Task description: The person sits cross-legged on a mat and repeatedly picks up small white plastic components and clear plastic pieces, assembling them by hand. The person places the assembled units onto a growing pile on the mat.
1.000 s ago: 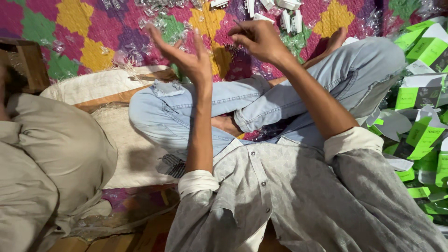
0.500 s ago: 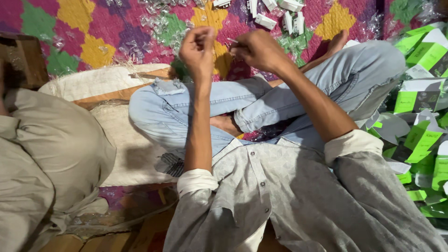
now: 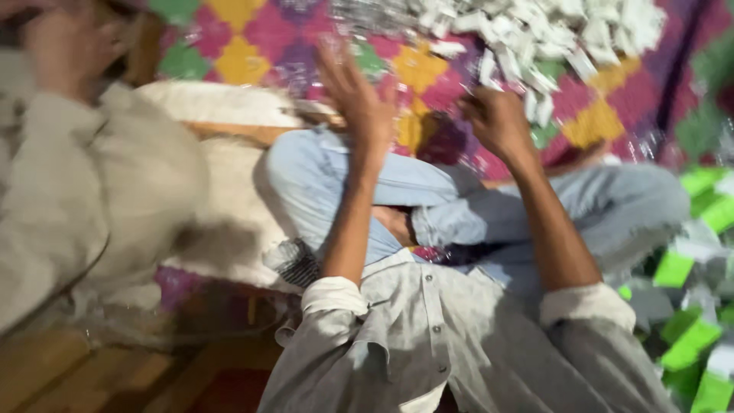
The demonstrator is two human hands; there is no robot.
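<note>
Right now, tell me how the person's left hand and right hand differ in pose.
The left hand is open, its fingers spread and pointing up; the right hand is curled into a loose fist. The left hand is raised higher over the colourful mat; the right hand sits lower, nearer the pile of small white pieces. Both are bare, blurred, and lifted above the crossed legs. Whether the right holds anything cannot be told.

A colourful diamond-patterned mat [image 3: 245,53] spreads beneath everything. Green-and-white cartons [image 3: 688,306] pile at the right edge. Another person in beige [image 3: 92,206] sits left.
</note>
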